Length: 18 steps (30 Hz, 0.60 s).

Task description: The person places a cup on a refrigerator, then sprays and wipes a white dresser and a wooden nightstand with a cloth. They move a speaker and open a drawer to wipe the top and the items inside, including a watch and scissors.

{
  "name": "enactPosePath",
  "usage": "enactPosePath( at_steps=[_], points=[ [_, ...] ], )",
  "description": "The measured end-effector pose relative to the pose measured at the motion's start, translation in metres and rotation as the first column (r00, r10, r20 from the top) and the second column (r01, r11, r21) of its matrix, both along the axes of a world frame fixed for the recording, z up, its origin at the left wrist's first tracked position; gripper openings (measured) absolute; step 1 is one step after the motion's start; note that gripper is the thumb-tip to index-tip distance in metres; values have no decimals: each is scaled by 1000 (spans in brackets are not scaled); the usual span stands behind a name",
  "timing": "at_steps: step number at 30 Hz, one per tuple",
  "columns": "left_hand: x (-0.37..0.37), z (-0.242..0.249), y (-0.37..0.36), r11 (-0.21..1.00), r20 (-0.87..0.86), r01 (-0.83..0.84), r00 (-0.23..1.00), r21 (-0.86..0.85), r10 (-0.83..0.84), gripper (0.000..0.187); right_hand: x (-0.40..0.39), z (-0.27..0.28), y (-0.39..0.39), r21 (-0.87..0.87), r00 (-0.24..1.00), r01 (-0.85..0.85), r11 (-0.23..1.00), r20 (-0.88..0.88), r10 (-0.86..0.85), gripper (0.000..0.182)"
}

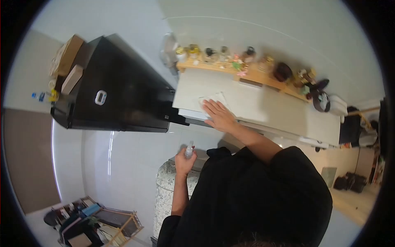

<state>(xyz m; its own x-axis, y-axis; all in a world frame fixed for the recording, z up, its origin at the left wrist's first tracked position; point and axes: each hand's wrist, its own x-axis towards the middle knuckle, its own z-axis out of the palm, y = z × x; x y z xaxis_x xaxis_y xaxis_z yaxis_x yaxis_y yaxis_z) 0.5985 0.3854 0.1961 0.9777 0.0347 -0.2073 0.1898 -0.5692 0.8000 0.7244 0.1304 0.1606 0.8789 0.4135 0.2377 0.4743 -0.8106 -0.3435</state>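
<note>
My right hand (220, 117) lies flat with its fingers stretched out, pressing on a white cloth (221, 98) near the left end of a long white tabletop (271, 105). The cloth sticks out beyond my fingertips. Lower down, in front of the table edge, my left hand (184, 164) is wrapped round a small clear spray bottle (189, 152). The bottle is upright, its nozzle above my fingers. Under the tabletop, part of a drawer front (193, 115) shows.
A wooden shelf (214, 66) along the back carries several perfume bottles and small flowers. A black fridge (131, 86) stands left, with boxes on top. A round dark mirror case (321, 101) sits at the right. A speckled seat (165, 185) is beside me, and a loaded rack (117, 220) stands lower left.
</note>
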Motion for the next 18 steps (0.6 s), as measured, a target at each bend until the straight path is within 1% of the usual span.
enactPosePath(
  at_steps=[2,3,5,6,7,9,10,11,12,13,14,15,17,18],
  points=[
    [3,-9,-20,998,69,70,995,4,-70,25,7,-4,-19,9,1000,-19,1000,-13,19,65],
    [3,-7,-35,994,67,109,992,0,-109,25,4,-7,-35,6,1000,20,1000,-15,-20,65],
    [3,0,-66,992,55,129,990,17,-130,24,-6,-10,-78,1,992,126,992,-3,-126,63],
    [2,-8,-81,992,53,128,990,-4,-128,23,-22,-7,-107,-3,981,195,981,-7,-195,63],
    [1,-11,-100,986,53,164,985,-10,-164,23,-40,-7,-141,-9,973,231,973,-6,-231,63],
    [-7,-15,-143,983,19,184,983,-13,-184,22,-91,-9,-222,-66,933,357,932,-13,-359,60],
    [-18,-18,-188,960,71,281,958,-10,-279,22,-139,-10,-301,-100,896,438,893,-31,-443,58],
    [-24,-13,-214,949,73,314,947,-1,-313,22,-176,-13,-360,-127,868,485,865,-48,-494,57],
    [-29,-3,-241,925,50,378,925,-20,-377,23,-207,-18,-409,-106,837,535,838,-68,-543,57],
    [-34,3,-264,898,30,439,899,-43,-438,23,-240,-9,-451,-100,777,611,785,-115,-619,61],
    [-36,-4,-281,874,-9,485,874,-27,-485,29,-270,-19,-492,-173,675,714,678,-87,-733,62],
    [-39,-10,-298,860,0,509,861,-24,-509,29,-298,-28,-531,-242,561,797,554,-47,-827,64],
    [-45,-17,-328,825,96,561,819,69,-565,36,-338,-35,-598,-283,360,898,337,33,-932,65],
    [-46,-3,-348,784,141,620,774,33,-618,43,-339,-37,-612,-281,340,905,318,33,-940,65]
  ],
)
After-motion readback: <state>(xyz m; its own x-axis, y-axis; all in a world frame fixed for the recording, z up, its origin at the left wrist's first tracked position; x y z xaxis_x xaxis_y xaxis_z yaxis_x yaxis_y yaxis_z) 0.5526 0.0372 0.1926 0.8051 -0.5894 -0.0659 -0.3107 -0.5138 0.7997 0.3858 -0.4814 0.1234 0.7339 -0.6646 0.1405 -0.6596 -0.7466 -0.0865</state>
